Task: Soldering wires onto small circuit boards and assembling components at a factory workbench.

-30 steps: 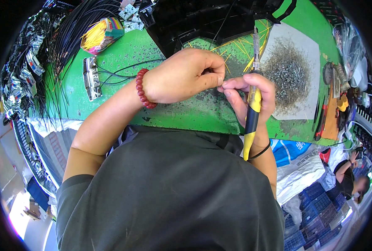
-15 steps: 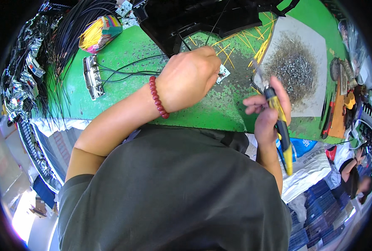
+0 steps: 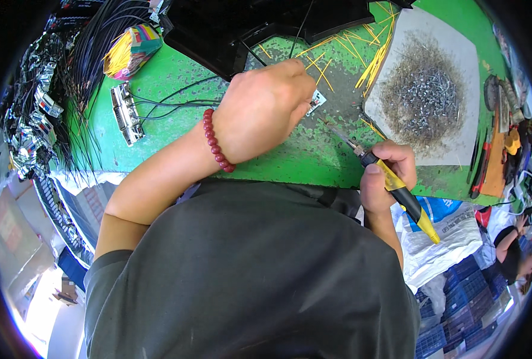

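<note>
Soldering iron [image 3: 402, 197] in the R hand [image 3: 391, 170] is now swung L vs. the earlier frame, tip nearer the small white PCB [image 3: 318, 100], fingers clamped on its yellow/blk body. PCB's on the green worktop [image 3: 290, 166], poking out by the L hand [image 3: 266, 110]; can't tell if those curled fingers grip it, knuckles block view.

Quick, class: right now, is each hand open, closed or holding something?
Left hand: fingers curled at a small white circuit board; whether it grips it cannot be told.
Right hand: closed, holding a yellow-and-black soldering iron.
</note>
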The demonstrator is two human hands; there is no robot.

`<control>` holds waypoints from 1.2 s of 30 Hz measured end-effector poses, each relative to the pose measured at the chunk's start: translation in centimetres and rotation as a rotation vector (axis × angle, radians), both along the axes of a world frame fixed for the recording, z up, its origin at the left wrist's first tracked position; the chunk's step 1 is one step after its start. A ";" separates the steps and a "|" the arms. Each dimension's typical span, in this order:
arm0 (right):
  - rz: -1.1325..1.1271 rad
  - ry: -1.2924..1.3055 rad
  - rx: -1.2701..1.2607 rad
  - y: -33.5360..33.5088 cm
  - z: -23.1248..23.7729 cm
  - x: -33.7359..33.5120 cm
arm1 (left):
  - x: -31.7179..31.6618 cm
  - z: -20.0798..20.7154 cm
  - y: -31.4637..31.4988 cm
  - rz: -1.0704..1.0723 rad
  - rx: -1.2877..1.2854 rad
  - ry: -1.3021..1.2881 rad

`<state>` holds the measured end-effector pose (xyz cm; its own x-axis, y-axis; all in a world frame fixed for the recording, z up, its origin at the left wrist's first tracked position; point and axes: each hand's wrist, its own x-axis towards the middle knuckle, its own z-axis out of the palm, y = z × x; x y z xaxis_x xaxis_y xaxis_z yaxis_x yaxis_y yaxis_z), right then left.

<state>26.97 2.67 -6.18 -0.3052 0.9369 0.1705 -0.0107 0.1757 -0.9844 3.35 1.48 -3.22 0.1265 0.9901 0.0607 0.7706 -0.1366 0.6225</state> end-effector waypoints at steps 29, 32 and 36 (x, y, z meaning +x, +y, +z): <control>0.057 -0.026 0.004 -0.2 0.2 0.0 | 0.2 -0.1 0.0 -0.003 0.076 0.010; 0.020 0.010 0.038 -0.1 -0.4 0.1 | 0.2 -0.1 -0.1 -0.004 0.060 0.031; 0.065 -0.034 0.021 0.1 0.0 0.1 | 0.2 -0.1 -0.1 -0.005 0.067 0.031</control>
